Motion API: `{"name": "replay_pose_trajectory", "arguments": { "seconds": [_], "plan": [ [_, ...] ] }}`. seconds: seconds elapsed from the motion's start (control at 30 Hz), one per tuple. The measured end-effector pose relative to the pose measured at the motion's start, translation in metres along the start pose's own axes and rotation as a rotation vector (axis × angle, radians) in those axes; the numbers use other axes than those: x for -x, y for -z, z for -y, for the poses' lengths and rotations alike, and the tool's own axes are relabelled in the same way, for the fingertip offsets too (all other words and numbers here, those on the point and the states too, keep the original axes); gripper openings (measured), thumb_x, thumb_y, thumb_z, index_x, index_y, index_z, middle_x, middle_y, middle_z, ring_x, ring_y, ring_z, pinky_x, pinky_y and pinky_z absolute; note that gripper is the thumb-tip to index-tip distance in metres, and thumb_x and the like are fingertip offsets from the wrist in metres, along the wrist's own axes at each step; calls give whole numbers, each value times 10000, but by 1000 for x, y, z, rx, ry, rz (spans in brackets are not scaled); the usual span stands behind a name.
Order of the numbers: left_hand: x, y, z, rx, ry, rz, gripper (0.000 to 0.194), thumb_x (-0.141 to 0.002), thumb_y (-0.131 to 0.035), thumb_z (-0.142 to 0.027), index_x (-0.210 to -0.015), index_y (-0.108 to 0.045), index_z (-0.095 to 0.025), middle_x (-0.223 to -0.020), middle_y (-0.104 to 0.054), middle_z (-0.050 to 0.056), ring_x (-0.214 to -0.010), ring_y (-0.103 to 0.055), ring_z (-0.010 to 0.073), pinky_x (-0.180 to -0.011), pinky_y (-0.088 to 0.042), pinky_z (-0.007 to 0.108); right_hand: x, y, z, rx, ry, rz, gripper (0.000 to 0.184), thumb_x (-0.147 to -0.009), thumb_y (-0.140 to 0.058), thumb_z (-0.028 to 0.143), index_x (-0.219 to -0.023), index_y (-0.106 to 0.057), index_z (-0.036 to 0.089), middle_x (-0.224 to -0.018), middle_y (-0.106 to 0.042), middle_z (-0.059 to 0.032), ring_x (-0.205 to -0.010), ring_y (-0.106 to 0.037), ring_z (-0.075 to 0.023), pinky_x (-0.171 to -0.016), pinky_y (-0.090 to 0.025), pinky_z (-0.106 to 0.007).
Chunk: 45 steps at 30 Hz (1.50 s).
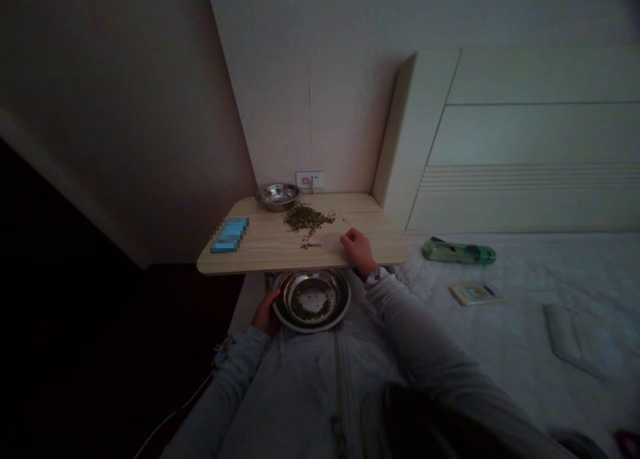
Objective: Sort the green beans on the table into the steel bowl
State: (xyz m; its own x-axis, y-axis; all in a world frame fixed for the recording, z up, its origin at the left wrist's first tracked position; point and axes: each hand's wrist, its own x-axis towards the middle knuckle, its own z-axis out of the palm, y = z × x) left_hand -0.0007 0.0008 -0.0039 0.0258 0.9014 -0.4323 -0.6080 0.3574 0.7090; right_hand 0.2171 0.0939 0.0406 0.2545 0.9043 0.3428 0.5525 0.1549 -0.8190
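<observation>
My left hand (pixel 267 313) grips the left rim of a steel bowl (pixel 345 305) in my lap, under the table's front edge. A ring of small dark green beans or seeds (pixel 301 309) lies around its bottom. Over the small wooden table (pixel 260 249), my right hand (pixel 357 249) is closed, pinching what looks like a thin pale translucent card (pixel 331 242) laid on the wood. Left of and beyond that card spreads a loose pile of the same green seeds (pixel 306 217), with a thin trail of them coming towards me.
Another steel bowl (pixel 278 196) stands at the table's back left corner. A phone with a blue screen (pixel 231 235) lies at the left. A wall socket (pixel 310 179) sits behind. On the bed are a green bottle (pixel 459 251), a pale phone (pixel 476 294) and a folded cloth-like item (pixel 573 339).
</observation>
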Motion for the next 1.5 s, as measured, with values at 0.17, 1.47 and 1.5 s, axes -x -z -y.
{"name": "replay_pose_trajectory", "arguments": {
  "seconds": [0.17, 1.47, 1.5],
  "plan": [
    [-2, 1, 0, -14, -42, -10, 120, -613, -511, -199, -586, -620, -159, -529, -642, 35, -736, -596, 203, -697, -439, 274, -2, 3, -3, -110, -69, -93, 140, -608, -378, 292, -554, -422, 170, -519, -451, 16, -525, -392, -106, -507, -282, -224],
    [0, -1, 0, -16, -14, 17, 115, -604, -519, -228, -582, -614, -168, -563, -651, 39, -755, -593, 217, -709, -437, 292, 1, 1, 1, -18, 14, 46, 150, -605, -387, 286, -530, -429, 163, -499, -434, 35, -517, -389, -88, -507, -272, -210],
    [0, -1, 0, -18, -13, 10, 112, -602, -518, -225, -576, -613, -172, -549, -646, 36, -757, -593, 216, -709, -437, 290, 1, 1, 1, -18, 15, 49, 147, -604, -387, 282, -529, -428, 163, -499, -433, 35, -518, -387, -88, -508, -272, -210]
  ]
}}
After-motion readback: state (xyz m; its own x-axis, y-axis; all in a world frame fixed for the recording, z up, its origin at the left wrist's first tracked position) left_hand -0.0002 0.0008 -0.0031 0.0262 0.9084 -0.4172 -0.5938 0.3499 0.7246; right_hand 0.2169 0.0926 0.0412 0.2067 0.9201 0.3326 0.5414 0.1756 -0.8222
